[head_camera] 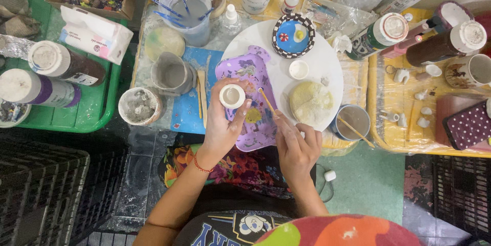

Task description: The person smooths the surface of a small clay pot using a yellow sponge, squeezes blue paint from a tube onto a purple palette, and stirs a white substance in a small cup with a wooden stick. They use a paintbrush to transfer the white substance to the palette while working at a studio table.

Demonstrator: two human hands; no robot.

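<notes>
Left hand [221,128]: my fingers curl up and pinch a small white cup [232,96], thumb on one side, fingertips on the other, its open mouth facing the camera.
Cup: it sits over the left part of the purple tray [251,80], lifted in my grip; whether it touches the tray I cannot tell.
Right hand [297,149]: my fingers are pressed together around a thin brush [268,102], held like a pen.
Brush: its tip points up and left over the purple tray, just right of the cup; whether the tip touches the tray I cannot tell.
Purple tray: a wavy-edged piece with painted flowers, resting partly on the white plate [327,64] to its right.
On the plate: right of the tray a pale round sponge [311,103], above it a small white dish [298,69] and a blue bowl [293,35] with a checkered rim.
Left of the tray: a blue mat [186,115], a grey clay cup [173,73] and a water jar [190,10] with brushes.
Far left of the tray: a green bin [97,108] with paint bottles.
Right of the tray: a yellow table [394,133] under plastic, with small white pieces and more bottles.
Below the tray: my flowered lap and a dark tiled floor [138,174].
</notes>
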